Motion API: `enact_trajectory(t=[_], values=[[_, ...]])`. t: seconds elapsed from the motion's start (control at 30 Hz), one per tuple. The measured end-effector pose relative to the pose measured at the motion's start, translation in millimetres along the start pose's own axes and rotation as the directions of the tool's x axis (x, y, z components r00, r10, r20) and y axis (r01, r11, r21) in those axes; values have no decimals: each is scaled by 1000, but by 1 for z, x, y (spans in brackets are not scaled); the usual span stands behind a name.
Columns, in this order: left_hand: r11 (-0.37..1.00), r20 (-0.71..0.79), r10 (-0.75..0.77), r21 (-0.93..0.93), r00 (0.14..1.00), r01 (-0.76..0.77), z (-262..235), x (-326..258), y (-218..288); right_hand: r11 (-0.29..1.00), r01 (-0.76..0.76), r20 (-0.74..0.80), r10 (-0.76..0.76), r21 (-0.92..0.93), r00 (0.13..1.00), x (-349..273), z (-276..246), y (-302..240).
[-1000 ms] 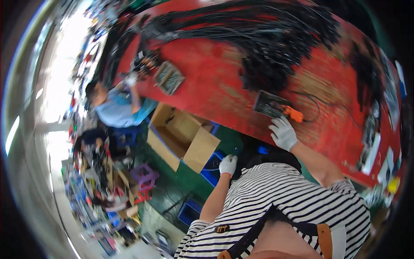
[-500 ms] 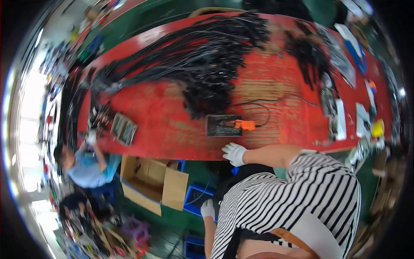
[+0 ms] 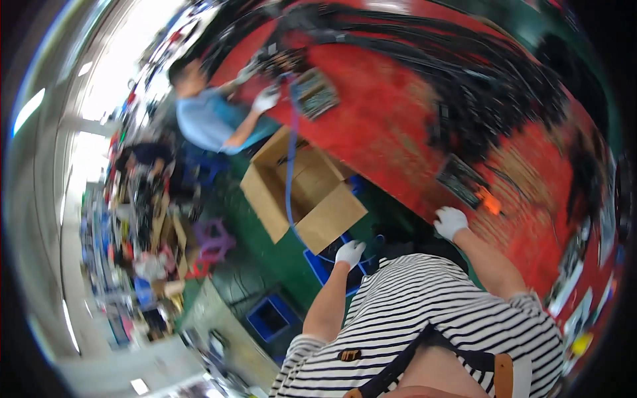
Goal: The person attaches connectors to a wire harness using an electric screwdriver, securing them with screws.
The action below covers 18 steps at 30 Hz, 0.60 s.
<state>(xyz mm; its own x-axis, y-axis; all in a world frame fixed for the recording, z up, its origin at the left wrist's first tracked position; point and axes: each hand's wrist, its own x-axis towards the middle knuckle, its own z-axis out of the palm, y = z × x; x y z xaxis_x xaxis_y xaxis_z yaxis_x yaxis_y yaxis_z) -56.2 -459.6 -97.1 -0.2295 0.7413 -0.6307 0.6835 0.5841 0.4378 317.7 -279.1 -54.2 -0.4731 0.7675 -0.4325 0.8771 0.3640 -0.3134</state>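
Note:
My left hand point(image 3: 350, 254), in a white glove, is low beside a blue bin point(image 3: 317, 267) on the floor. Its fingers look closed around a thin blue strip point(image 3: 290, 179), which curves up past a cardboard box towards the table. My right hand point(image 3: 450, 223), also gloved, rests on the near edge of the red table point(image 3: 391, 156) with its fingers apart and nothing in them. Just beyond it lies a dark rectangular tray point(image 3: 459, 179) with an orange tool or connector point(image 3: 489, 199) at its right end.
An open cardboard box point(image 3: 308, 176) stands on the green floor against the table. A co-worker in blue point(image 3: 209, 119) works at the far left by a small tray of parts point(image 3: 314, 94). Long bundles of black cables point(image 3: 464, 86) cover the table's far side. A purple stool point(image 3: 213, 239) stands at left.
My view has swung left, so the box and co-worker sit nearer the middle. My left hand has risen from the bin, and the blue strip now stretches up. My right hand stays by the table edge.

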Motion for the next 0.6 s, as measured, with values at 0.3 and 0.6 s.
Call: enact_trajectory(t=[0.3, 0.6], values=[[946, -182, -165, -308, 969, 103, -5, -11, -68, 991, -61, 75, 70, -116, 995, 25, 9, -51], [828, 78, -427, -367, 901, 424, 80, -88, -159, 967, 219, -16, -223, -131, 975, 116, -2, -130]])
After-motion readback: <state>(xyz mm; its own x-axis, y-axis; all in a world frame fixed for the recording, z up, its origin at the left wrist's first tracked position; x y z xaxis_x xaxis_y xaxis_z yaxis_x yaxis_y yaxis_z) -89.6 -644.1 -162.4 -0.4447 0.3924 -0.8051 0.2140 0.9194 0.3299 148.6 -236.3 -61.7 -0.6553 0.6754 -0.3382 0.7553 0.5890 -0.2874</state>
